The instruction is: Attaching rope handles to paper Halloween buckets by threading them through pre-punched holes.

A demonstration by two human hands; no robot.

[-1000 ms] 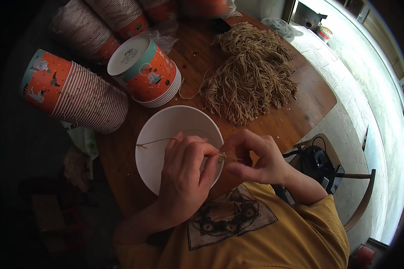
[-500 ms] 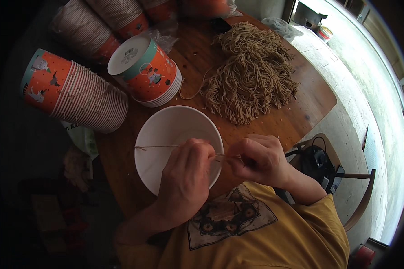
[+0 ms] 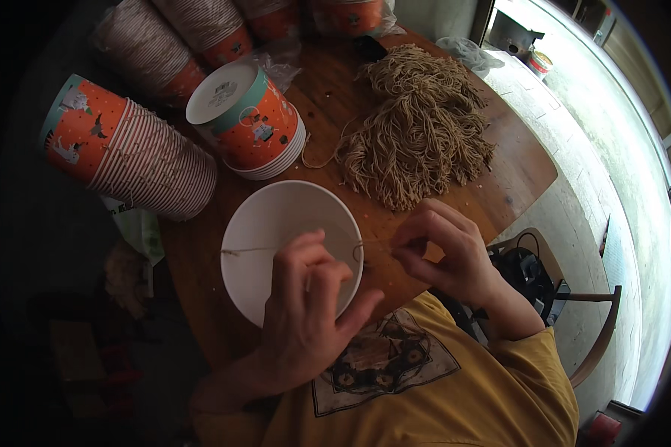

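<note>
A white paper bucket [image 3: 250, 279] stands mouth up on the table in front of me. A thin tan string [image 3: 257, 249] is fixed at its left rim and runs across the mouth behind my fingers to the right rim, where a small loop shows. Over the bucket's near right part hovers my left hand [image 3: 306, 320], fingers spread and holding nothing. Just right of the rim, my right hand [image 3: 447, 253] pinches the string's end between thumb and forefinger. The short stretch between rim and fingertips is faint and blurred.
Behind the bucket lies a heap of tan strings [image 3: 425, 119] on the wooden table [image 3: 522, 167]. Short upturned bucket stack [image 3: 253, 127] and a long tilted stack [image 3: 149, 156] stand left. Bagged stacks [image 3: 145, 45] lie farther back. A chair [image 3: 600, 357] is at my right.
My left hand has let go of the string and opened its fingers, lowering slightly. My right hand has moved a little to the right, away from the bucket.
</note>
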